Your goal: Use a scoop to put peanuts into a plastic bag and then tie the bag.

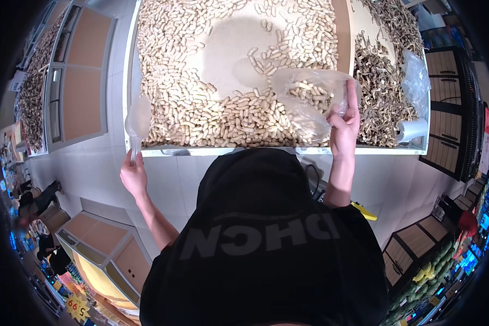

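Note:
Unshelled peanuts (pixel 179 110) lie spread in a shallow display bin, with a bare patch of its pale floor (pixel 228 53) showing. My left hand (pixel 134 175) grips the handle of a translucent plastic scoop (pixel 139 118), which is over the bin's left edge and looks empty. My right hand (pixel 344 126) holds a clear plastic bag (pixel 285 81) by its right side, thumb and a finger at the mouth, which is spread. Some peanuts (pixel 316 93) are in the bag, above the bin's front right part.
A divider (pixel 344 36) separates the peanuts from dark dried goods (pixel 375 102) on the right. There lie a roll of plastic bags (pixel 412 130) and a crumpled clear bag (pixel 416 81). The bin's metal front rim (pixel 179 152) runs before me. Other display stands and people are farther off.

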### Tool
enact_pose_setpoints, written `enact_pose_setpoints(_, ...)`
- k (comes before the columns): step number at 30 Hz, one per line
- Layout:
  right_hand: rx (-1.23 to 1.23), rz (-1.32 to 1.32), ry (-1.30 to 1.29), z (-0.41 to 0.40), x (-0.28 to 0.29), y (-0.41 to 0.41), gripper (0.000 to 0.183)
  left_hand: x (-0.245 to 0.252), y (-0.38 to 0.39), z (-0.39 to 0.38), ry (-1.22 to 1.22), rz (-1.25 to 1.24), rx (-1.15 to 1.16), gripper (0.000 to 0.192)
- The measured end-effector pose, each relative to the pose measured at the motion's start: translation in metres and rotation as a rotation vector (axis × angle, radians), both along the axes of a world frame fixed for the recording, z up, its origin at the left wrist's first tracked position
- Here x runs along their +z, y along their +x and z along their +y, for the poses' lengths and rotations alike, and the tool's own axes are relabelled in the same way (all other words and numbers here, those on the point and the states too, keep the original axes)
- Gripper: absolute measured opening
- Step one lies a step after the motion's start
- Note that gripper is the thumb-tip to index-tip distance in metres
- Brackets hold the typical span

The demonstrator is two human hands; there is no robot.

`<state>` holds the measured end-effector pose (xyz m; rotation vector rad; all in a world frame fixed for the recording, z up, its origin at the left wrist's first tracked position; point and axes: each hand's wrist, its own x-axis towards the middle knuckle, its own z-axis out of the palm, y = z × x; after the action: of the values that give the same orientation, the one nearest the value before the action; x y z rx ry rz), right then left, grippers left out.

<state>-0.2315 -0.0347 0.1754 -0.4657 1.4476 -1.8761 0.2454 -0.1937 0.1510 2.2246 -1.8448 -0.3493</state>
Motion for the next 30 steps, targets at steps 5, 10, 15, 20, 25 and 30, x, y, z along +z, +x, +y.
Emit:
enact_pose_setpoints(5, -0.016, -0.004, -0.008, -0.001, 0.005, 0.0, 0.094, -0.006, 0.007, 0.003, 0.207, 0.016, 0.013, 0.038)
enact_pose_setpoints(10, -0.027, -0.01, 0.002, 0.005, -0.004, 0.0, 0.094, -0.008, 0.037, -0.001, 0.366, 0.409, -0.045, 0.035)
enact_pose_setpoints(15, -0.017, -0.021, 0.017, 0.004, -0.001, 0.002, 0.095, -0.028, 0.039, -0.01, 0.509, 0.533, -0.046, 0.035)
enact_pose_setpoints(20, 0.006, -0.017, -0.009, 0.006, -0.003, -0.002, 0.097, -0.047, 0.039, -0.016, 0.597, 0.578, -0.027, 0.04)
enact_pose_setpoints(25, 0.019, -0.025, -0.016, 0.008, -0.004, 0.0, 0.096, -0.078, -0.009, -0.021, 0.696, 0.785, -0.168, 0.039)
enact_pose_setpoints(30, -0.013, -0.037, -0.011, 0.01, -0.005, 0.001, 0.097, -0.085, -0.147, -0.007, 0.732, 1.014, -0.332, 0.036)
